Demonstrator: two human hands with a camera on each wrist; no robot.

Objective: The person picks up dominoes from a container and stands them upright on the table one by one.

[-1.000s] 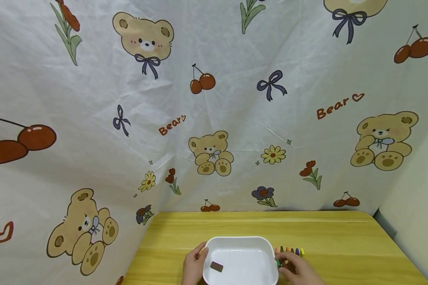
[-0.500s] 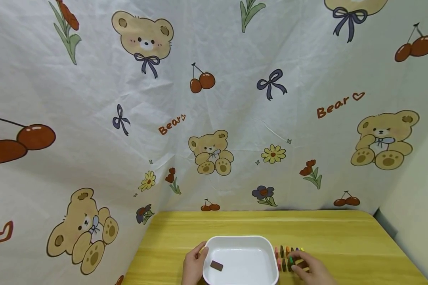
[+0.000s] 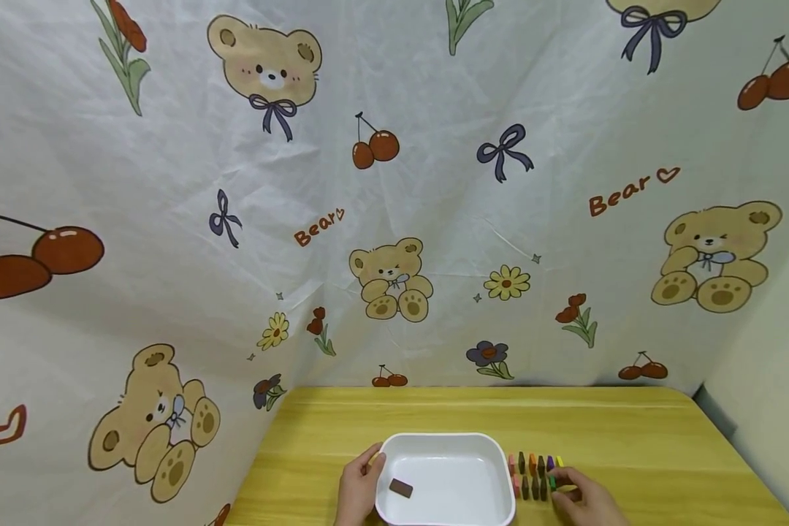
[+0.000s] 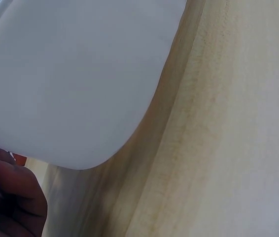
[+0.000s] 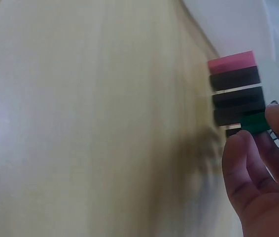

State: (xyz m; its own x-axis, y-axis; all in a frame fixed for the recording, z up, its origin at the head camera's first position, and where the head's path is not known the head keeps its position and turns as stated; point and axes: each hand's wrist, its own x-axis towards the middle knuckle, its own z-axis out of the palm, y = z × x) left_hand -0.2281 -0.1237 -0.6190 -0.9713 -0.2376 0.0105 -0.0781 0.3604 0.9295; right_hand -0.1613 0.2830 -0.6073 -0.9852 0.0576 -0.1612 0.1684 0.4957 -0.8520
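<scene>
My left hand [image 3: 360, 483] grips the left rim of a white rectangular tray [image 3: 450, 493], thumb by the edge. A small brown block [image 3: 401, 488] lies flat inside the tray at its left. Right of the tray, my right hand [image 3: 587, 498] pinches a small green block [image 5: 254, 122] between thumb and fingers. The green block is at the right end of the front row, beside several dark blocks [image 5: 238, 96]. A pink block [image 5: 232, 62] begins that row next to the tray. In the left wrist view, curled fingers [image 4: 21, 187] show below the tray's edge.
Behind the front row stands a second row of small blocks, including an orange block [image 3: 532, 464], a purple block [image 3: 550, 462] and a yellow block [image 3: 559, 462]. The wood-grain table [image 3: 664, 453] meets a bear-print cloth [image 3: 434, 219] at the back and left.
My right hand has moved right along the front row with the green block, away from the tray's edge. More dark blocks now show in that row. The left hand and tray stay put.
</scene>
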